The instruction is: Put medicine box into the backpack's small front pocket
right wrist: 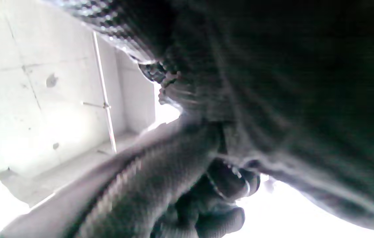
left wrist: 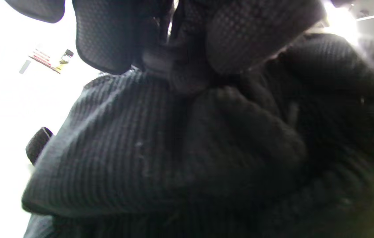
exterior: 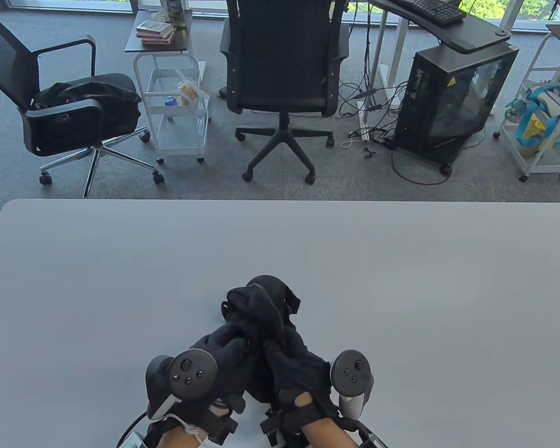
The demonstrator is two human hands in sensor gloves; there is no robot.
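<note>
A black, crumpled backpack [exterior: 262, 298] lies on the grey table [exterior: 98, 280] near its front edge. My left hand [exterior: 226, 347] grips its near end from the left. My right hand [exterior: 287, 357] grips it from the right, and the two hands touch. In the left wrist view ribbed black fabric [left wrist: 124, 148] fills the frame under my gloved fingers [left wrist: 246, 33]. In the right wrist view blurred dark fabric [right wrist: 306, 82] covers most of the frame. No medicine box shows in any view, and no pocket or zipper can be made out.
Beyond the table's far edge stand a black office chair [exterior: 284, 70], a second chair [exterior: 60, 107] holding a dark bag, a white trolley [exterior: 177, 102] and a computer tower [exterior: 452, 98]. All stand on the floor, off the table.
</note>
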